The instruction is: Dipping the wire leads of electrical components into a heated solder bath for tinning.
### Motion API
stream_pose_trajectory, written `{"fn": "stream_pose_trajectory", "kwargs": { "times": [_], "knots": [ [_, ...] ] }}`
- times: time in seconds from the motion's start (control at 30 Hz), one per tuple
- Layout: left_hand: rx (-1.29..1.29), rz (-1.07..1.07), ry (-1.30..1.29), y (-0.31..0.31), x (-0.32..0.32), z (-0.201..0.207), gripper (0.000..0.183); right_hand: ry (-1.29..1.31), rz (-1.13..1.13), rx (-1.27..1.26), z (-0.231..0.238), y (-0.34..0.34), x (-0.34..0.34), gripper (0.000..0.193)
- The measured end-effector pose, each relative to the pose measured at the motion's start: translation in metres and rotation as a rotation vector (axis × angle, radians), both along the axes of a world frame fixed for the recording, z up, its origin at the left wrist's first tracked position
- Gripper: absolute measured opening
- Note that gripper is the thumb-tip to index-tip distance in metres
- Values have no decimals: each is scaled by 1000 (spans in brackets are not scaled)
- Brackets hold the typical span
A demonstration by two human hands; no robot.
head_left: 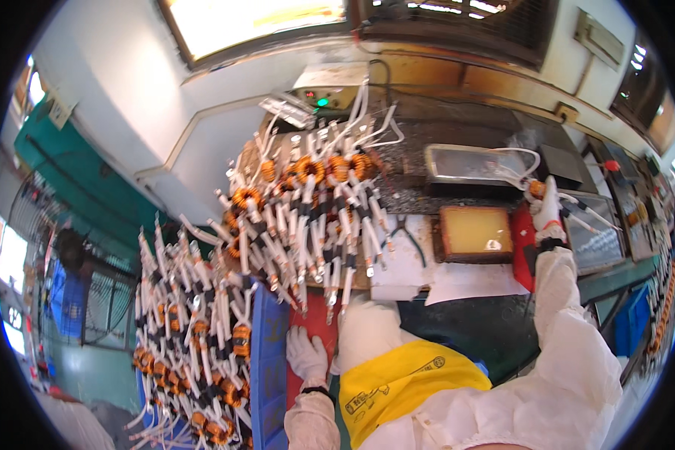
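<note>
My right hand [550, 217], white-gloved, reaches far out at the right. It is closed on a coil [536, 189], a ring wound with orange copper wire with white-sleeved leads. One lead curves left over a shallow metal-rimmed tray [476, 162] with a silvery surface; I cannot tell whether its end touches. Low in the middle, my left hand [306, 354], also gloved, has its fingers apart and nothing in it. It lies by a red surface [324, 319], just right of a blue crate [268, 360].
Many similar coils [307, 171] are heaped on the bench, and more [202, 330] fill the crate side at left. Pliers [406, 240] lie on white paper [397, 279] beside a framed yellow block [476, 234]. A control box [330, 86] with a green light stands behind.
</note>
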State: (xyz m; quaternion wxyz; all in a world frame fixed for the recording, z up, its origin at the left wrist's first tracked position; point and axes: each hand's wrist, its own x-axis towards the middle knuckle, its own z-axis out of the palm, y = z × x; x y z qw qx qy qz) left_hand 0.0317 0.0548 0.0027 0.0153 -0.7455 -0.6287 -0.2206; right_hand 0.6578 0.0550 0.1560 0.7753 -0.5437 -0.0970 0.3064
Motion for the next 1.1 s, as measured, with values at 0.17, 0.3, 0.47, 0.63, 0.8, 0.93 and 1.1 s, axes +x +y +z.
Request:
{"fn": "stream_pose_trajectory", "kwargs": {
  "times": [0.17, 0.3, 0.47, 0.63, 0.8, 0.93, 1.1],
  "knots": [
    [-8, 44, 18, -8, -5, 0, 36, -32, -113, -14, -6, 16, -13, 33],
    [-25, 34, 14, -4, 3, 3, 36, -49, -121, -26, 9, 8, -21, 34],
    [-16, 49, 27, -4, 2, 2, 36, -14, -185, -50, 8, 9, -19, 36],
    [5, 34, 27, -5, 0, 1, 35, -43, -167, -32, 0, 12, -13, 38],
    [-13, 45, 24, -4, 1, 1, 37, -1, -112, -19, 9, 6, -17, 44],
    [-7, 36, 21, -3, 2, 1, 37, 9, -86, -18, 11, 4, -16, 42],
    [-2, 50, 35, -6, -3, -3, 37, -6, -97, -18, 2, 12, -15, 36]
  ]
}}
